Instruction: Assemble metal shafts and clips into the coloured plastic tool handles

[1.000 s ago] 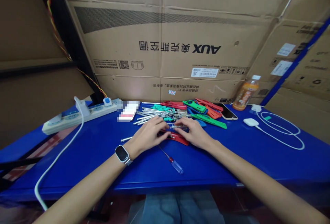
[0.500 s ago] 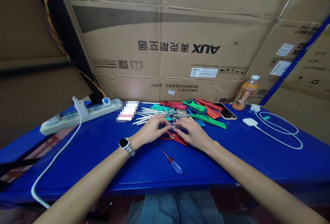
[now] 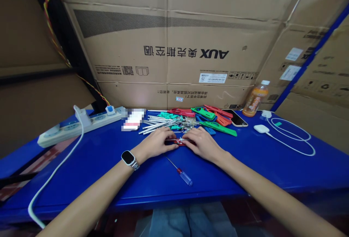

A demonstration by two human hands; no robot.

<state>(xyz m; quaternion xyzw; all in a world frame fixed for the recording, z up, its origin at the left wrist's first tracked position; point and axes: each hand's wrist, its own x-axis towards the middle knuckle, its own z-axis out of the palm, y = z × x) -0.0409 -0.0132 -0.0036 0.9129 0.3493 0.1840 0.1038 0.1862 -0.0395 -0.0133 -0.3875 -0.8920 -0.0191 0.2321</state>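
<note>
A red plastic casing [image 3: 179, 142], shaped like half of a long-nosed lighter's shell, lies between my hands with small pale parts in it. My left hand [image 3: 159, 141] is closed around its left end, the thumb in front and the fingers behind. At the right end, my right hand [image 3: 201, 143] grips it in much the same way. The fingers cover most of the casing. In front of the hands lies a screwdriver [image 3: 183, 174] with a red and clear handle. Behind them is a pile of metal tubes [image 3: 156, 123] with green pieces and clear small parts.
Green casings [image 3: 218, 128], along with red, orange and blue ones, are heaped behind my right hand. Farther right are a phone [image 3: 237, 118], an orange drink bottle [image 3: 255, 99] and a white charger [image 3: 261, 129]. A power strip [image 3: 89, 120] is at left; cardboard [image 3: 188, 15] walls the back.
My hands have come slightly toward me and lowered onto the red casing, which was in front of the fingers before. The screwdriver has stayed put; the view has shifted a little.
</note>
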